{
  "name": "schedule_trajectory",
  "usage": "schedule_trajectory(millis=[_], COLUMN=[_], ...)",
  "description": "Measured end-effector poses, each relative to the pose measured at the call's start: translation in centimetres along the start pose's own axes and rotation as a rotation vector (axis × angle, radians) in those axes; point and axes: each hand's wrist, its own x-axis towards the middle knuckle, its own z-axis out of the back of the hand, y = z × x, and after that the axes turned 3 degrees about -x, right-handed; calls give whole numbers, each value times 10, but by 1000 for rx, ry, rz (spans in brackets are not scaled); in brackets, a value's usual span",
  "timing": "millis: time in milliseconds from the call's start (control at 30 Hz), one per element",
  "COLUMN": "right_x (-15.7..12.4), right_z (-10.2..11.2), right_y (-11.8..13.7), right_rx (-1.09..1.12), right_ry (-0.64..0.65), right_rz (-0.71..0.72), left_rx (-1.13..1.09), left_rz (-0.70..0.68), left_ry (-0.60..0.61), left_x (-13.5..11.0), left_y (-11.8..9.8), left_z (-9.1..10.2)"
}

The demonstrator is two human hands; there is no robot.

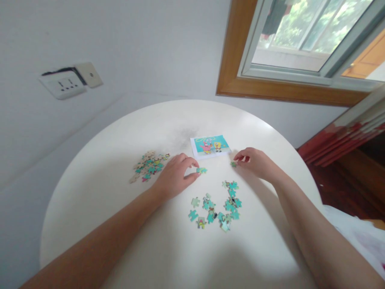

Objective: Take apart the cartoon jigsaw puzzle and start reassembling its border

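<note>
My left hand (178, 173) pinches the left end of a small teal-and-yellow jigsaw piece strip (201, 170) between thumb and forefinger, at the table's middle. To the right, my right hand (253, 161) has a greenish jigsaw piece (233, 164) at its fingertips, low over the tabletop. Between and beyond the hands lies a picture card (210, 145) with a pink and a yellow cartoon figure on teal. Left of my left hand is a heap of mixed jigsaw pieces (150, 165), some face down. Nearer to me, several teal pieces (231, 205) are spread out, some overlapping.
A round white table (90, 208) carries everything and meets the wall at its far side. A wall socket (64, 83) is at the left. A wood-framed window (288, 86) is at upper right, with a red-and-white curtain (339, 136) below it.
</note>
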Motion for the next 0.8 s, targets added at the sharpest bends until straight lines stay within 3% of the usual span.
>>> schedule_trajectory(millis=[133,367,533,633,800], right_x=[-12,-35,-47,-54,-66], right_z=[14,31,36,36,28], right_y=[15,31,38,45,59], right_rx=[55,162,191,80,-203], right_ry=[5,441,655,670,556], right_rz=[84,193,292,348,359], left_rx=[-22,5,18,12,4], left_rz=[19,40,69,64,56], left_ry=[-7,-19,-32,-39,-36], left_x=[1,2,3,3,3], left_y=[0,2,1,0,-1], left_z=[0,-1,-2,-2,-2])
